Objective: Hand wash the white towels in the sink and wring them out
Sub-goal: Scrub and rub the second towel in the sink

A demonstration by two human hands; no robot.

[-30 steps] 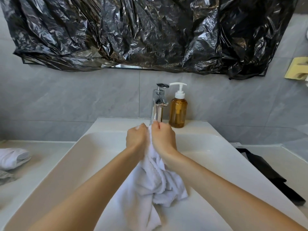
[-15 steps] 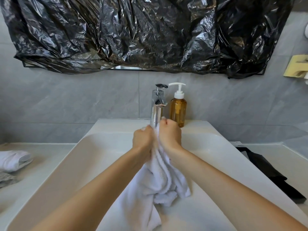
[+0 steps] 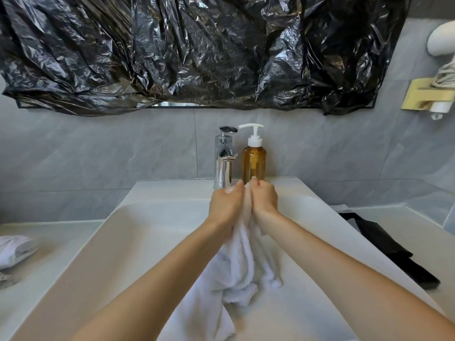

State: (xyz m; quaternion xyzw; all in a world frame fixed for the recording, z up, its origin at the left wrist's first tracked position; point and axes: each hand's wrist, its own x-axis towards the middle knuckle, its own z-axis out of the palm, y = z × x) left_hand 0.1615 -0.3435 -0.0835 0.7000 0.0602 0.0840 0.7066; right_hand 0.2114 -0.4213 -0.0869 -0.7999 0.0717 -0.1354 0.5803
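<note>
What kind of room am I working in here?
Most likely a bathroom: a white basin sink with a chrome faucet, an amber pump bottle beside it, grey wall tiles, and a mirror covered by black plastic sheeting.

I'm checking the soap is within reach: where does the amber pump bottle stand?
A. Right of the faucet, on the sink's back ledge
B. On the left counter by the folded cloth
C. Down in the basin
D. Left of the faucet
A: the amber pump bottle stands upright just right of the chrome faucet on the sink's back ledge.
</note>
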